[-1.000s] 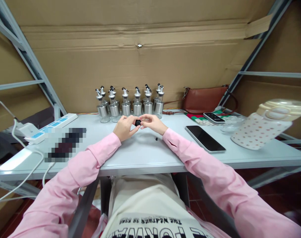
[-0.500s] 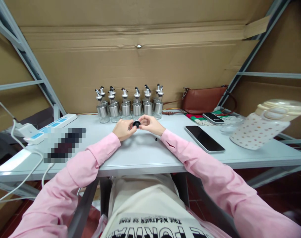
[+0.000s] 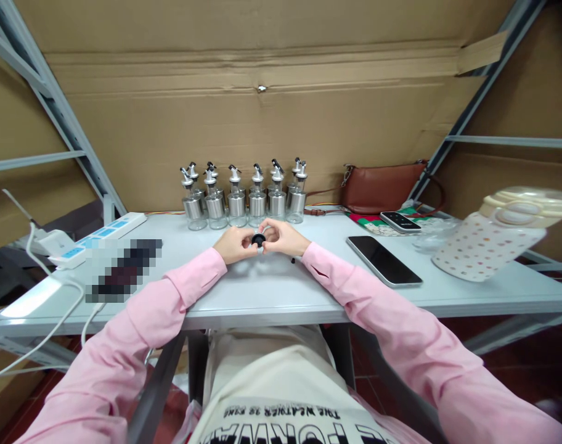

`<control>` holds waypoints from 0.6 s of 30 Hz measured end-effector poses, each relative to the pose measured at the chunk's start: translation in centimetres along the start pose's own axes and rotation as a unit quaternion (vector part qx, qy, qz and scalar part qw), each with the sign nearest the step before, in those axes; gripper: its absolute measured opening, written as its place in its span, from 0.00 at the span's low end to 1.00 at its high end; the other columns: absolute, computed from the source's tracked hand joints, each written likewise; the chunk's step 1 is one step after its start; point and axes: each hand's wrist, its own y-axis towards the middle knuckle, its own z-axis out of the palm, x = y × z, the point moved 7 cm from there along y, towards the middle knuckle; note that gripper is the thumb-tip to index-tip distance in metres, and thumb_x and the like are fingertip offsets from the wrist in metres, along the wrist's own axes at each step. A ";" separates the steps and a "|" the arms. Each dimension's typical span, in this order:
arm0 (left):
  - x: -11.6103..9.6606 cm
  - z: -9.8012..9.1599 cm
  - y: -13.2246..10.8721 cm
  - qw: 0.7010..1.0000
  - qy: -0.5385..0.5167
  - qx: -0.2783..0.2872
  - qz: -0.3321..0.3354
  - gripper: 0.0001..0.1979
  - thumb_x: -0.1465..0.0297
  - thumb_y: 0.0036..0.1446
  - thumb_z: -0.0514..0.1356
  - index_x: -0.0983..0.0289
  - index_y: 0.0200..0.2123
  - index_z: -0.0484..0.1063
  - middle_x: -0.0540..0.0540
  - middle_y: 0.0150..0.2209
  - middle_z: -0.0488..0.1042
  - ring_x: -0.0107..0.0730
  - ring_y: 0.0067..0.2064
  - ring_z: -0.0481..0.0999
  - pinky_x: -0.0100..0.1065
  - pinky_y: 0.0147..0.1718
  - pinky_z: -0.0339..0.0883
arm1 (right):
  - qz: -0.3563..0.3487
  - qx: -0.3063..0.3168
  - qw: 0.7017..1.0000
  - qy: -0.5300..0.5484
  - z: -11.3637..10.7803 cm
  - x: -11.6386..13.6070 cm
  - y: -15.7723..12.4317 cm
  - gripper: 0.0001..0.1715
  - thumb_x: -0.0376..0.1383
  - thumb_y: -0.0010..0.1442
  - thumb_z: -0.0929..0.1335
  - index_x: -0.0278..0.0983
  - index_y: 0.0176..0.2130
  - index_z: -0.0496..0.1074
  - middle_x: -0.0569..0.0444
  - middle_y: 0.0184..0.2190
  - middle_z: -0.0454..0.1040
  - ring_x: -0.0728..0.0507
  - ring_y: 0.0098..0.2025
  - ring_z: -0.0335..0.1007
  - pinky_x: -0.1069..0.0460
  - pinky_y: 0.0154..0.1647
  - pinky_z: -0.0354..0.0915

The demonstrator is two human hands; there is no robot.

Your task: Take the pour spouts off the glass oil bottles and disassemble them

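Observation:
Between my hands, over the middle of the table, is a small round black piece that looks like a cap or disc. My left hand pinches its left side with thumb and fingers. From the other side my right hand grips it, fingers curled over the top and thumb below. A tiny black part lies on the table by my right wrist. Just behind my hands stand several glass bottles with steel sleeves and pourer tops, upright in two rows.
To the right lie a black-screened phone, a smaller keypad device and a brown handbag. A dotted bottle stands at the far right. On the left are a power strip, white cables and a pixelated patch. Cardboard closes the back.
Both hands have come slightly nearer to me with the round black piece, which is now tilted and shows more of its face. The view has shifted a little.

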 end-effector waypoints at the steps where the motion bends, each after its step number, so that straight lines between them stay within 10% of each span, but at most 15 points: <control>1: 0.0 0.0 0.0 1.000 -0.005 -0.002 0.000 0.09 0.66 0.43 0.52 0.64 0.16 0.57 0.46 0.15 0.60 0.22 0.19 0.59 0.27 0.24 0.53 | 0.005 0.003 1.000 0.004 0.1 0.1 -0.1 0.16 0.30 0.41 0.67 0.37 0.34 0.61 0.62 0.20 0.71 0.51 0.22 0.70 0.56 0.26 0.65; 18: -0.5 -0.4 0.2 0.998 0.026 -0.058 0.013 0.11 0.66 0.40 0.51 0.64 0.14 0.53 0.43 0.13 0.53 0.20 0.19 0.52 0.32 0.32 0.54 | 0.026 0.009 0.998 0.052 0.2 0.5 -0.1 0.15 0.29 0.40 0.67 0.37 0.29 0.57 0.63 0.17 0.71 0.52 0.14 0.66 0.60 0.14 0.59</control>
